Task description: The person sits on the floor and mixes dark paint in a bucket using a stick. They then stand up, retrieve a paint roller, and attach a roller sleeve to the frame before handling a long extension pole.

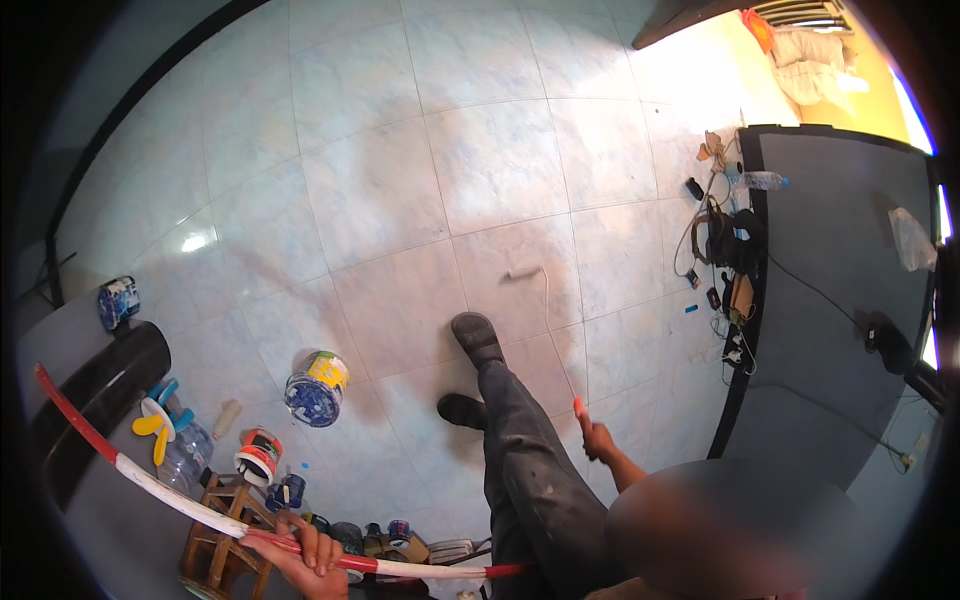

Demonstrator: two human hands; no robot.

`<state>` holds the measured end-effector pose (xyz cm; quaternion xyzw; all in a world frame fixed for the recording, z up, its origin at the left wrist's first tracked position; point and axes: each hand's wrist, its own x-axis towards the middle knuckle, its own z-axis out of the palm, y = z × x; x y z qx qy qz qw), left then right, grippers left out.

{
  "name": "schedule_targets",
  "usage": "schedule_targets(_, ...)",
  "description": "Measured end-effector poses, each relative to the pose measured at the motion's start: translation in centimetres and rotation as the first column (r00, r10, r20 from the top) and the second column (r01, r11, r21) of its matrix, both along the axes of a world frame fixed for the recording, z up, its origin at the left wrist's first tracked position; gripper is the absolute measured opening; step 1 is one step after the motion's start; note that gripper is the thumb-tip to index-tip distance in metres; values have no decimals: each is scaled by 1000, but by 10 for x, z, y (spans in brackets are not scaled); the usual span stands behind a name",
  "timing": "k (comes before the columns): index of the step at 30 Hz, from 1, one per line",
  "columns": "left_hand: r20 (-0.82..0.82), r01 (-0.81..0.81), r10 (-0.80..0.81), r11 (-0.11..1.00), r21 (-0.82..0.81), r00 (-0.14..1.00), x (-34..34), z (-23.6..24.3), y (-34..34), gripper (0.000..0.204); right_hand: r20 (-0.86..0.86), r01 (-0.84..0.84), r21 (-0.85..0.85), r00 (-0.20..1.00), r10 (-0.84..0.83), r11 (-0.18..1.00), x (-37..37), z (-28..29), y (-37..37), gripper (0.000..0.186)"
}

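My left hand is closed around a long red-and-white striped pole. The pole runs from the far left across to my legs, bowed by the lens. My right hand, lower and out to the right, grips the orange handle of a paint roller. Its thin rod reaches forward over the tiles to a pale roller head; whether that head touches the floor I cannot tell. A blurred patch at the lower right hides part of my right arm.
A paint-smeared bucket stands left of my feet. Beyond the pole are a red tub, a large clear jug, a blue-stained can and a wooden stool. Cables and a plastic bottle lie along the right wall.
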<state>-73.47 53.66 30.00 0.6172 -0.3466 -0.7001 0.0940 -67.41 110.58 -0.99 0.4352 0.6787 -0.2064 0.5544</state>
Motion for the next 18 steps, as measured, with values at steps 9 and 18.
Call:
schedule_targets(9, 64, 14, -15, 1000, 11, 998, 14, -18, 14, 76, -358, -296, -59, 898, 256, 953, -319, -96, -107, 119)
schedule_targets(18, -3, 136, -136, 985, 106, 991, 10, -22, 35, 79, -313, -332, -104, 906, 286, 937, -261, -106, -66, 126)
